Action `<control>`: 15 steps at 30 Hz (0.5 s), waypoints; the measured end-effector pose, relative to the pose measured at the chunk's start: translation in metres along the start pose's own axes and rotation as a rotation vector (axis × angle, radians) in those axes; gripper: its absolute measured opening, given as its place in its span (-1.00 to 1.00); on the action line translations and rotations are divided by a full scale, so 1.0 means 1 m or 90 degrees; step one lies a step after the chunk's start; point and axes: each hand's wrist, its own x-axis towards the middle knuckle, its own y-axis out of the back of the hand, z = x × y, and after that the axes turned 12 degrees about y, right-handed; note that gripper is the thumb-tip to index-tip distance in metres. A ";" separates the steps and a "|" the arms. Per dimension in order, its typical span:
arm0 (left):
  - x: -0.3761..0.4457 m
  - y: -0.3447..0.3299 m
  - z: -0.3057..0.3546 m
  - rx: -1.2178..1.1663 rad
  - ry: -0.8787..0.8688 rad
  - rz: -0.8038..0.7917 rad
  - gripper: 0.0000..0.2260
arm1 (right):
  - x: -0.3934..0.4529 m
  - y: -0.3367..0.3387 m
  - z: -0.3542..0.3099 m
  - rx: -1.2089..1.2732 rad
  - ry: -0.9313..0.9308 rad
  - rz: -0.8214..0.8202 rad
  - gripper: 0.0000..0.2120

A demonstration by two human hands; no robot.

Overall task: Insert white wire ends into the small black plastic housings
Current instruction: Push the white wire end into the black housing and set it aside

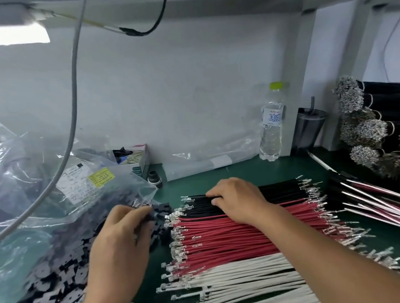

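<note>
Many white wires [249, 284] lie nearer than both hands' fingers [215, 196].

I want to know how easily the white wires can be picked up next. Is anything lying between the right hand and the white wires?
Nothing lies over the white wires. The right hand rests on the black wires at the far end, so the band of red wires lies between; the hand's own forearm crosses above both.

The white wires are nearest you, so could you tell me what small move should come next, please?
Probably bring the right hand back from the black wires to the white wires and pick one, since the left hand is already at the black housings.
</note>
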 end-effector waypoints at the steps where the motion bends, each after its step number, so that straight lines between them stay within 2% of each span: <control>1: -0.001 -0.002 -0.001 0.001 0.003 -0.014 -0.73 | 0.002 -0.005 0.000 -0.019 0.003 0.004 -0.67; 3: -0.001 -0.004 -0.002 0.003 0.013 -0.024 -0.72 | 0.004 -0.007 0.001 -0.045 0.008 0.018 -0.69; 6: -0.001 -0.003 0.000 -0.002 0.016 -0.017 -0.79 | 0.004 -0.004 0.001 -0.041 0.030 0.032 -0.82; 11: -0.006 0.000 0.009 -0.042 0.035 -0.012 -0.78 | -0.005 0.012 -0.006 -0.125 0.119 0.054 -0.83; 15: -0.007 -0.004 0.005 -0.227 0.108 -0.051 -0.63 | -0.010 0.030 -0.009 -0.300 0.192 0.071 -0.73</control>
